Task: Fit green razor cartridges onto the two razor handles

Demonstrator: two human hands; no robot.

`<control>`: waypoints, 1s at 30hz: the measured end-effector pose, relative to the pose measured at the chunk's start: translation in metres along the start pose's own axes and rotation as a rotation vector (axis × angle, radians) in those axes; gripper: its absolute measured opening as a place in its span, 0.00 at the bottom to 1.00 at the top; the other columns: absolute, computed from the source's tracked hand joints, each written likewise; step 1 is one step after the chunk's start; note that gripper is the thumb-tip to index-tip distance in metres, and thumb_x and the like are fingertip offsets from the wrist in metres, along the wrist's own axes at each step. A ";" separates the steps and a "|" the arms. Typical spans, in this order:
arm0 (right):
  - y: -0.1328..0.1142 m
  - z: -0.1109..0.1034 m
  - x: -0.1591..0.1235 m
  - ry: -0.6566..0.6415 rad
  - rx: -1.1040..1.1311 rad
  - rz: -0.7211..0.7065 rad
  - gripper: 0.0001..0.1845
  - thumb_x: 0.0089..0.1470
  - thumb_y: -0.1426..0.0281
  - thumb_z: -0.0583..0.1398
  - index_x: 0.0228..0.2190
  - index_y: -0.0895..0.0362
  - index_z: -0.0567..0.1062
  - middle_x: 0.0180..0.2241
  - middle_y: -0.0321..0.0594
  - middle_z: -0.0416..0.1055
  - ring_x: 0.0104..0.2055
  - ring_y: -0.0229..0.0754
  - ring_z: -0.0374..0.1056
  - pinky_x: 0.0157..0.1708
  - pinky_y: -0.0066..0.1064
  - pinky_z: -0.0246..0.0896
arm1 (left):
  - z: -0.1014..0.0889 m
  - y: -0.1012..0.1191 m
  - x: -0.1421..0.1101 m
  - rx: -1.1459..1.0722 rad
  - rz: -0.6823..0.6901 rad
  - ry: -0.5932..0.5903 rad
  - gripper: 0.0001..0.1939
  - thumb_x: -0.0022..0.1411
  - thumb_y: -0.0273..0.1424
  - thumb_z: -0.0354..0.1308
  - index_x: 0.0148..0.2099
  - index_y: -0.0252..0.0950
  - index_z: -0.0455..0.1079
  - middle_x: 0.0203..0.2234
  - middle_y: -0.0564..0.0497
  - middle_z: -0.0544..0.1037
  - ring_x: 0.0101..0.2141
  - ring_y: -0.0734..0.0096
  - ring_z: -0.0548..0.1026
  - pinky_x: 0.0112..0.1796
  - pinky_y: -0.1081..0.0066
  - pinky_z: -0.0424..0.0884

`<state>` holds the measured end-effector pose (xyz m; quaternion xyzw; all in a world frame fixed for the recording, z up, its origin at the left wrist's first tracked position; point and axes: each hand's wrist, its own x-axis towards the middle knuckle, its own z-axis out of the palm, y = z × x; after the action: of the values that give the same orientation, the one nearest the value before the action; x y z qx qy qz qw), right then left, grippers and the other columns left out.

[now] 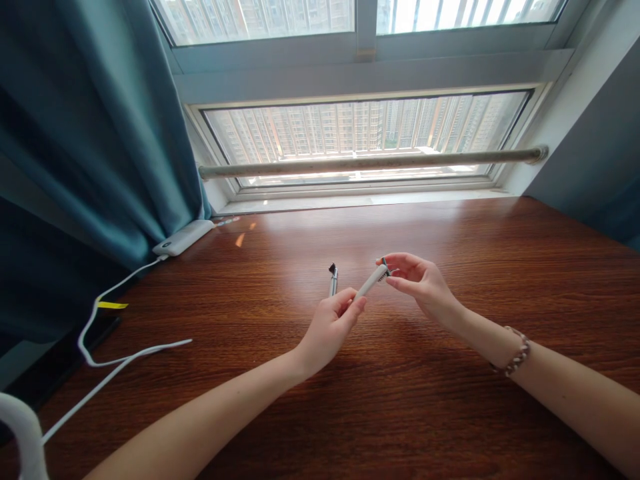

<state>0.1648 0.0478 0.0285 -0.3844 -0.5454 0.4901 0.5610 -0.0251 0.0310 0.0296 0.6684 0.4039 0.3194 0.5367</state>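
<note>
My left hand [333, 327] is closed around a slim white tool [371, 281], which slants up to the right and has dark comb-like teeth near its far end. At that end, the thumb and fingers of my right hand [417, 277] pinch a small dark piece [385, 263]; whether it is joined to the tool I cannot tell. Just beyond my left fingers shows a thin silver stick with a dark tip [333, 280]. Its lower end is hidden behind the hand, so whether it lies on the table or is held is unclear.
The brown wooden table [240, 293] reaches to the window sill. At the left, a white power bank [184, 238] with a white cable [107, 290] lies by the blue curtain [115, 113]. A yellow strip [113, 305] and a curved white object [23, 427] are nearer me.
</note>
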 end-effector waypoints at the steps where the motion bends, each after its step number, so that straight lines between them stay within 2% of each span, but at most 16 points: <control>1: -0.001 -0.001 0.000 -0.005 -0.025 -0.021 0.17 0.39 0.70 0.66 0.35 0.54 0.72 0.37 0.40 0.72 0.38 0.41 0.66 0.39 0.35 0.61 | 0.000 0.000 0.000 0.003 0.002 0.004 0.15 0.59 0.41 0.47 0.29 0.34 0.62 0.15 0.59 0.54 0.18 0.80 0.53 0.20 0.76 0.49; 7: -0.005 -0.004 0.001 -0.080 -0.154 -0.171 0.20 0.39 0.72 0.66 0.39 0.55 0.70 0.39 0.42 0.70 0.43 0.45 0.64 0.42 0.38 0.60 | -0.001 0.000 0.001 0.012 0.015 0.005 0.15 0.59 0.41 0.47 0.29 0.35 0.61 0.16 0.59 0.54 0.18 0.80 0.53 0.20 0.76 0.49; 14: -0.005 -0.006 0.001 -0.108 -0.169 -0.223 0.21 0.40 0.72 0.65 0.39 0.54 0.70 0.38 0.41 0.68 0.42 0.44 0.64 0.41 0.38 0.61 | 0.000 0.002 0.001 0.045 0.013 0.026 0.15 0.59 0.41 0.47 0.29 0.34 0.62 0.15 0.59 0.54 0.18 0.80 0.53 0.20 0.76 0.50; 24: 0.000 -0.005 0.002 -0.097 -0.093 -0.200 0.19 0.40 0.72 0.65 0.37 0.52 0.69 0.36 0.39 0.65 0.41 0.42 0.63 0.41 0.36 0.60 | 0.000 0.000 0.001 0.040 0.006 0.049 0.16 0.59 0.42 0.47 0.28 0.35 0.62 0.15 0.59 0.54 0.18 0.80 0.53 0.19 0.77 0.49; 30: -0.002 -0.006 0.004 -0.168 -0.026 -0.165 0.21 0.40 0.72 0.65 0.39 0.51 0.67 0.40 0.40 0.67 0.43 0.42 0.63 0.41 0.37 0.61 | -0.001 -0.003 0.001 0.014 0.020 0.066 0.15 0.59 0.42 0.47 0.29 0.35 0.62 0.15 0.59 0.54 0.18 0.80 0.53 0.20 0.76 0.49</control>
<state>0.1709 0.0513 0.0309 -0.3031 -0.6266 0.4658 0.5465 -0.0263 0.0324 0.0271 0.6652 0.4168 0.3441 0.5151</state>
